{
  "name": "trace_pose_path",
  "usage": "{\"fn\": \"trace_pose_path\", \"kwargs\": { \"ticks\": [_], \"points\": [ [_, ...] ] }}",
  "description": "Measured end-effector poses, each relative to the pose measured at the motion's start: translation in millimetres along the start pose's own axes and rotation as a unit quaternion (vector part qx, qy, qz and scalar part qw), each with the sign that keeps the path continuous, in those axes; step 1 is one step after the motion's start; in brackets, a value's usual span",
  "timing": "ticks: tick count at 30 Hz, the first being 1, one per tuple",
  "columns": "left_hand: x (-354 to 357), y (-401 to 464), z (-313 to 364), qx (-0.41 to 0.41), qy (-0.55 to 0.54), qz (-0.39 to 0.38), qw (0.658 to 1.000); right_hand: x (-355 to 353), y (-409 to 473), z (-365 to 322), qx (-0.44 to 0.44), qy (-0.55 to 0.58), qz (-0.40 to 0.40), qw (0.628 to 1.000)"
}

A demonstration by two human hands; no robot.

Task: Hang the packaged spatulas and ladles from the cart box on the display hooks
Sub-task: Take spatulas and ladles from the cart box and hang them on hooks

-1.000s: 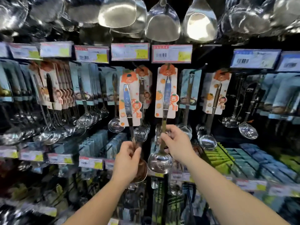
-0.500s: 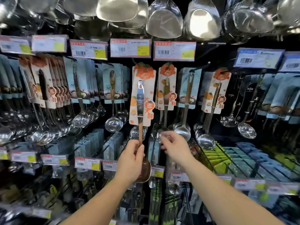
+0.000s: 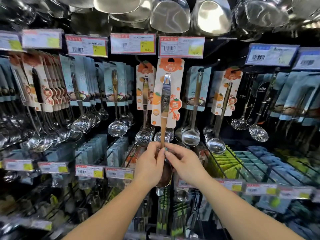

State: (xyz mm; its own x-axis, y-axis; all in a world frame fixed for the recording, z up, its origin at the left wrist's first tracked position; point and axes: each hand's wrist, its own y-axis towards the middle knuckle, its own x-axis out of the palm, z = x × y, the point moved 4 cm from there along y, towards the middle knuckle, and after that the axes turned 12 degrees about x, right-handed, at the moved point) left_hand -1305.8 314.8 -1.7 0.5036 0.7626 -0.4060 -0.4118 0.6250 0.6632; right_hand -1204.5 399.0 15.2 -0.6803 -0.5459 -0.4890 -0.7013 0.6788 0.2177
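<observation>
Ladle: the packaged ladle (image 3: 165,108) stands upright at the middle of the display, long axis vertical, card end up, bowl end down behind the hands.
Left hand: the left hand (image 3: 150,168) grips the lower handle just above the bowl, fingers (image 3: 156,149) curled round the shaft.
Right hand: the right hand (image 3: 184,164) meets it from the other side, fingertips pinching the same stretch of handle; both are about equally near.
Key relation: the card's hang hole (image 3: 170,60) sits straight above the fingers, at the far end of the ladle, right under the middle price tag (image 3: 181,46); whether it is already on a hook I cannot tell (the tag hides the hook's tip).
Next move, my read: any lift or push from below has to travel up the whole length, so the top can swing easily.
Materials: polished steel handle, glossy and thin; stiff cream card with orange fruit print; a clear tie round the shaft below the card's middle.
Neighbours: an identical carded ladle (image 3: 145,87) hangs just left of the ladle, a blue-carded spoon (image 3: 196,94) just right.
</observation>
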Motion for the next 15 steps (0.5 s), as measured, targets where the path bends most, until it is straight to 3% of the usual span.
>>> {"fn": "trace_pose_path", "kwargs": {
  "ticks": [15],
  "points": [
    [14.4, 8.5, 7.3, 0.021, 0.022, -0.026, 0.999, -15.0, 1.5, 6.5, 0.013, 0.021, 0.019, 1.000]
  ]
}}
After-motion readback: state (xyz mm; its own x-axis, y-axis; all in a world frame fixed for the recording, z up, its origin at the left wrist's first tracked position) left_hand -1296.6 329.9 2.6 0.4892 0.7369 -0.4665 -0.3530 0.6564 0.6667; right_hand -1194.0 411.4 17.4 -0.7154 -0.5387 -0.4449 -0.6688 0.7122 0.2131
